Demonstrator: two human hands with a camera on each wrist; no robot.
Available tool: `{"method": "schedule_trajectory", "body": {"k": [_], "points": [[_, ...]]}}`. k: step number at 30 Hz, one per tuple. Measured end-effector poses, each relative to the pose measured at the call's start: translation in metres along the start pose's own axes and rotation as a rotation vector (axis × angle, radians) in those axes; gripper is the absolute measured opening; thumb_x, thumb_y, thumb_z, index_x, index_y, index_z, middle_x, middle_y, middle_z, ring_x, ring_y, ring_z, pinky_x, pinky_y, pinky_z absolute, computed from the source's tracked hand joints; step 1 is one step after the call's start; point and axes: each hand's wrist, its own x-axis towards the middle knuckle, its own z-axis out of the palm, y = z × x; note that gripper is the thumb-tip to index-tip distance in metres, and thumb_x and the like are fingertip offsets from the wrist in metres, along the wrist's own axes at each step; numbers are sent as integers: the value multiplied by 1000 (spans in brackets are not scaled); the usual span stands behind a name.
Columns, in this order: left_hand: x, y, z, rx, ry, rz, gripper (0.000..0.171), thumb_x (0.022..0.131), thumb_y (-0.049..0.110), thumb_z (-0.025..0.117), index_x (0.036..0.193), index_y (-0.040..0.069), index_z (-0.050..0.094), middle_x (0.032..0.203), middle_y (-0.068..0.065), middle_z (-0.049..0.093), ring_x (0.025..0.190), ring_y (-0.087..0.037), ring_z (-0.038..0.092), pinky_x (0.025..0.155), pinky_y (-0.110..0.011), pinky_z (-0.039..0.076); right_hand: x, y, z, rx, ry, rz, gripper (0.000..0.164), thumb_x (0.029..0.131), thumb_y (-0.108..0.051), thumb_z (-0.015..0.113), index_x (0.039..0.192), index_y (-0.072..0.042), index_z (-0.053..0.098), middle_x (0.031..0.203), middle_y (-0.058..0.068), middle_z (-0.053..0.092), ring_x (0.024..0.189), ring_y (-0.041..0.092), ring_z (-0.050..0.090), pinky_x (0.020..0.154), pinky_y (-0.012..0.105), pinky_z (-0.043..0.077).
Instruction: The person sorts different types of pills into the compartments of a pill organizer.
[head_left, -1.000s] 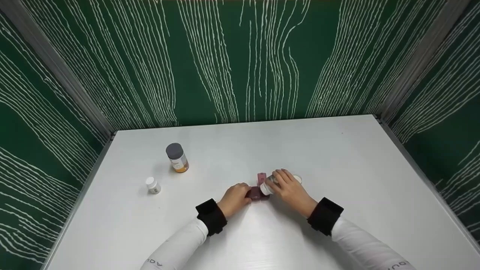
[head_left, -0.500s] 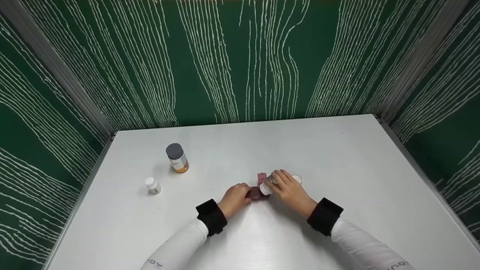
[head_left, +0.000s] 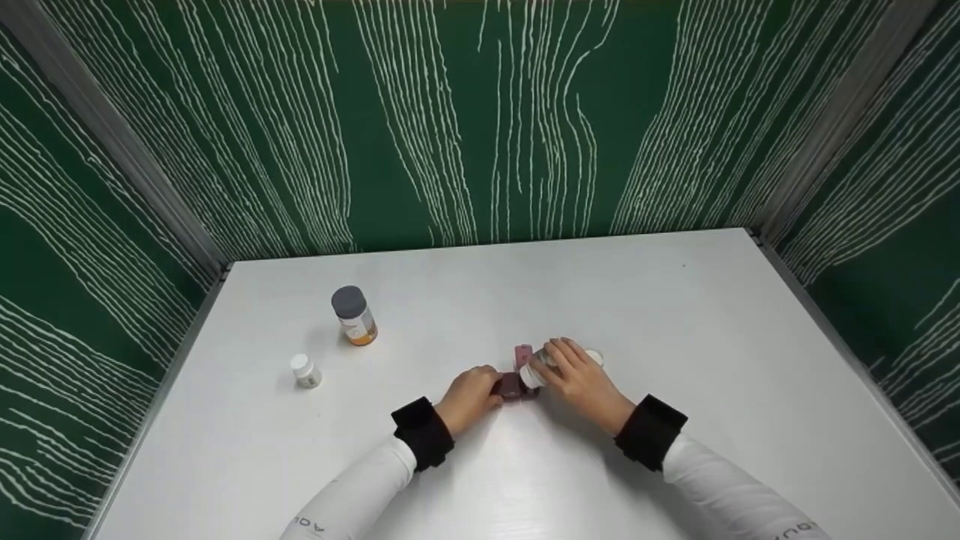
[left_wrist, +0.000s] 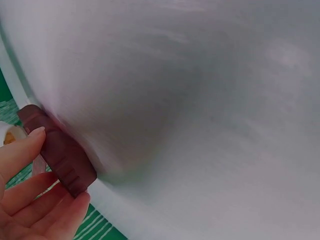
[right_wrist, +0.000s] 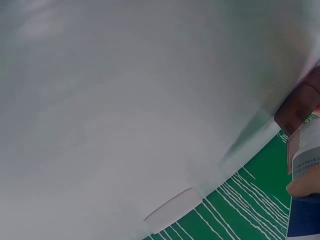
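My left hand (head_left: pixel 469 397) holds a maroon pill box (head_left: pixel 510 386) on the table, its thumb and fingers about the end in the left wrist view. A pinkish lid (head_left: pixel 523 355) stands up from the box's far side. In my right hand (head_left: pixel 589 386) is a white pill bottle (head_left: pixel 531 375), tilted with its mouth down at the box. The left wrist view catches the bottle's open mouth (left_wrist: pixel 10 134) with something yellowish inside. A blue and white label (right_wrist: pixel 306 162) shows in the right wrist view. Whether pills lie in the box is hidden.
A white round cap (head_left: pixel 595 358) lies flat just beyond my right hand. Toward the left of the white table (head_left: pixel 675 300) stand a grey-capped bottle (head_left: pixel 355 316) and a small white bottle (head_left: pixel 306 371). Green walls with white lines (head_left: pixel 405 120) enclose the table's back and sides.
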Motion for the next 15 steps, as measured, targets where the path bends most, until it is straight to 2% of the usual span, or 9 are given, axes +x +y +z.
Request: {"method": "schedule_trajectory", "body": {"k": [3, 6, 11, 15], "points": [[0, 0, 0, 7, 2, -3, 22, 71, 10, 70, 90, 1, 65, 85, -7, 62, 82, -18, 59, 71, -27, 47, -1, 0, 1, 12, -1, 10, 55, 57, -2, 74, 110, -5, 60, 105, 22, 52, 99, 34, 51, 86, 42, 42], [0, 0, -1, 15, 6, 0, 21, 70, 10, 71, 89, 1, 65, 85, -7, 62, 81, -18, 59, 71, -27, 47, -1, 0, 1, 15, 8, 25, 55, 58, 0, 72, 111, -5, 60, 105, 23, 52, 99, 35, 51, 87, 42, 42], [0, 0, 0, 19, 1, -4, 21, 70, 10, 71, 88, 1, 65, 84, -7, 62, 81, -18, 59, 71, -27, 47, -1, -1, 3, 21, 26, 54, 49, 61, 1, 66, 109, -5, 61, 104, 23, 51, 97, 35, 51, 86, 43, 42], [0, 0, 0, 11, -3, -7, 21, 70, 10, 71, 88, 1, 65, 84, -7, 62, 81, -18, 59, 71, -27, 46, -1, -2, 2, 41, 10, 97, 46, 65, 4, 62, 109, -6, 61, 104, 22, 51, 97, 35, 50, 86, 43, 42]]}}
